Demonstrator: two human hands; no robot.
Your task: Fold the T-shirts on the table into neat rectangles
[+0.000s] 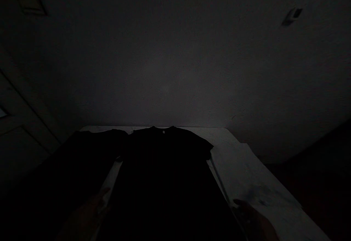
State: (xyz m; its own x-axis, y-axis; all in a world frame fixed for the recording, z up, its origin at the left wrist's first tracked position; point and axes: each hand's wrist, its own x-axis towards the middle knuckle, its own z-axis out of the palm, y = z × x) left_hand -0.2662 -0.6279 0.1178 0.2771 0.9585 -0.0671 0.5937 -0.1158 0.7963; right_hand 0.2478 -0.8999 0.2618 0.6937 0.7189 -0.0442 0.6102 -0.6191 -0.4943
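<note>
A black T-shirt (167, 175) lies spread on a pale marbled table (236, 168), its neckline toward the wall and a small light label at the collar. Along its left side is my left hand (89, 210), one finger stretched forward and apart from the finger below. My right hand (255, 217) is by the shirt's right edge, with a finger pointing inward and looking extended. Deep shadow hides most of the fingers, and whether they touch the cloth is unclear. More black cloth (90, 149), shaped like another shirt, lies left of the first.
A plain wall (170, 69) rises behind the table's far edge. On it are a small switch or socket plate (293, 16) at upper right and a framed item (29, 0) at upper left. A panelled door (19, 124) stands at the left. The room is very dark.
</note>
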